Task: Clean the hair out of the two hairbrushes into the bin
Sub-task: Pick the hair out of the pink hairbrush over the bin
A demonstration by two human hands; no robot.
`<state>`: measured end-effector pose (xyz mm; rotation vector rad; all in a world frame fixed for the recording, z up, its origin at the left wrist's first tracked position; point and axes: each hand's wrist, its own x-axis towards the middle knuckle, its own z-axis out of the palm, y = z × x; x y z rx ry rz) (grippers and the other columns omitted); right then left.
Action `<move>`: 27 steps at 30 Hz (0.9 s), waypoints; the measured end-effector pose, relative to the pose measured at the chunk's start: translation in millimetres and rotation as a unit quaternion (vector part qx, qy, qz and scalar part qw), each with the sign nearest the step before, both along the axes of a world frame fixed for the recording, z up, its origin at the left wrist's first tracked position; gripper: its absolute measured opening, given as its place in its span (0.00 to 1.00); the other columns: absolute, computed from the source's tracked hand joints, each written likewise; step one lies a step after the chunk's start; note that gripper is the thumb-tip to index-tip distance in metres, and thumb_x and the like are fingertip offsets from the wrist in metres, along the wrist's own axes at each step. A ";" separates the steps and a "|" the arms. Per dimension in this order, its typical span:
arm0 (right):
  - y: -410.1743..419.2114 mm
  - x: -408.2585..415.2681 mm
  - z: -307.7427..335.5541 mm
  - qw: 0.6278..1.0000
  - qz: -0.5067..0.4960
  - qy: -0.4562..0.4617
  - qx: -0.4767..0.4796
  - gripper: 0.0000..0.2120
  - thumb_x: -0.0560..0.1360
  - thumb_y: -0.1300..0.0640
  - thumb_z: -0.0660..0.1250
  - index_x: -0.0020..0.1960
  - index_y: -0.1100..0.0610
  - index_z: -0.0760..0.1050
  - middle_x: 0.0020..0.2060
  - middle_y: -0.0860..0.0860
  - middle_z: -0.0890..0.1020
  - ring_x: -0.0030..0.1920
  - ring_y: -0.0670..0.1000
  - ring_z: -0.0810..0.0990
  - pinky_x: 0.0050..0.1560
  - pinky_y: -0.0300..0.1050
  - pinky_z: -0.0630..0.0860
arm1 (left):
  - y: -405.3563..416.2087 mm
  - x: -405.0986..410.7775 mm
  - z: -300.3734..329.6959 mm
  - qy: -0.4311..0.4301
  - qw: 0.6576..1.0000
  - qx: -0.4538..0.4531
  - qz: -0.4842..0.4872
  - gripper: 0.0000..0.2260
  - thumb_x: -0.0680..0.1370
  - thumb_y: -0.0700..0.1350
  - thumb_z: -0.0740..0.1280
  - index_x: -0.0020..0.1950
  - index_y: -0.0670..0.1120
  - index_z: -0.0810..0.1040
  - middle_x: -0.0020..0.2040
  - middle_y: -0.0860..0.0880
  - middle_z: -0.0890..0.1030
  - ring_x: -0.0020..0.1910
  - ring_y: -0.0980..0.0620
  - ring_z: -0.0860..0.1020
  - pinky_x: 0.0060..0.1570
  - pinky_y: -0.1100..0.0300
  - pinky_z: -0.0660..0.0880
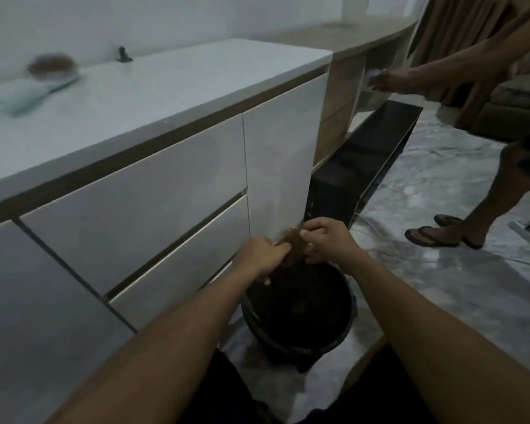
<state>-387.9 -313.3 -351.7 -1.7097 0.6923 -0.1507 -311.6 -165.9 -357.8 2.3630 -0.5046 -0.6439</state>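
While both hands pinch the hair (291, 240) over the bin (300, 347) — left hand (262, 258), right hand (325, 240) — it looks feather-light, clingy; best pulled in clumps.

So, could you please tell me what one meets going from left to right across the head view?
Hairbrush on the counter → small black hook → left hand → right hand over the bin → another person's sandalled foot.

No readable text, label or number shows anywhere

One hairbrush (37, 87) on the counter, one black bin (299, 304), two sandals (432, 235)
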 end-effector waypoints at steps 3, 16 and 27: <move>-3.3 -1.3 -27.4 1.000 0.029 0.010 -0.007 0.07 0.76 0.61 0.69 0.54 0.56 0.77 0.46 0.58 0.82 0.43 0.56 0.84 0.37 0.50 0.84 | -4.7 1.4 -23.4 0.004 1.000 0.019 -0.007 0.21 0.74 0.59 0.65 0.36 0.42 0.79 0.28 0.44 0.81 0.26 0.43 0.83 0.29 0.58 0.78; -18.5 -13.4 -112.2 0.994 -0.054 0.022 0.092 0.06 0.76 0.69 0.66 0.49 0.62 0.79 0.47 0.62 0.82 0.43 0.56 0.85 0.38 0.43 0.84 | -0.9 0.0 -97.8 0.039 0.991 0.125 0.005 0.28 0.70 0.69 0.65 0.39 0.43 0.83 0.32 0.46 0.83 0.30 0.47 0.83 0.31 0.60 0.73; -20.8 -31.3 -124.0 0.996 0.053 0.049 0.058 0.19 0.73 0.53 0.72 0.64 0.49 0.75 0.52 0.50 0.80 0.47 0.50 0.84 0.37 0.41 0.81 | -4.9 -10.2 -106.9 0.044 0.989 0.141 -0.022 0.23 0.72 0.67 0.65 0.38 0.46 0.81 0.33 0.49 0.82 0.30 0.50 0.82 0.27 0.61 0.69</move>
